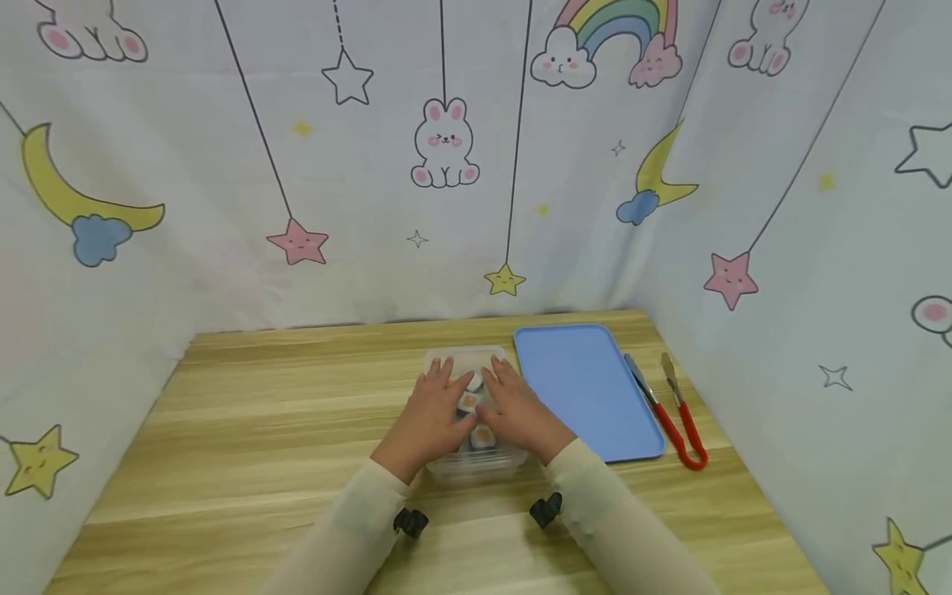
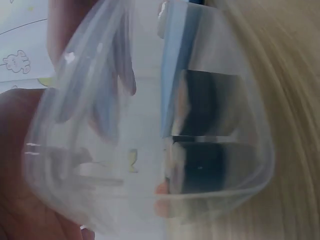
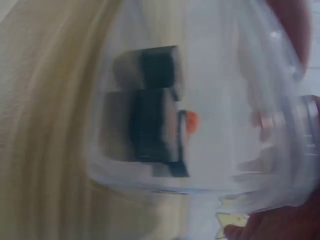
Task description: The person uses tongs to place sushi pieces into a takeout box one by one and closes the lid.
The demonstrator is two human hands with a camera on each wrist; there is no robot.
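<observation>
A clear plastic box (image 1: pixel 476 469) stands on the table with several sushi rolls (image 1: pixel 482 436) inside. Dark seaweed wraps the rolls, which show through the wall in both wrist views. My left hand (image 1: pixel 426 417) lies over the left side of the box top, fingers extended. Opposite it, my right hand (image 1: pixel 524 416) rests over the right side, its fingers also stretched forward. The thumbs come close together above the rolls. A small orange piece (image 3: pixel 191 121) shows beside the rolls in the right wrist view. Both wrist views are somewhat blurred.
A blue tray (image 1: pixel 583 392) lies just right of the box. Beyond it, tongs with red handles (image 1: pixel 690 438) rest near the table's right edge. Patterned cloth (image 1: pixel 357 281) hangs behind and along both sides of the wooden table (image 1: pixel 260 438).
</observation>
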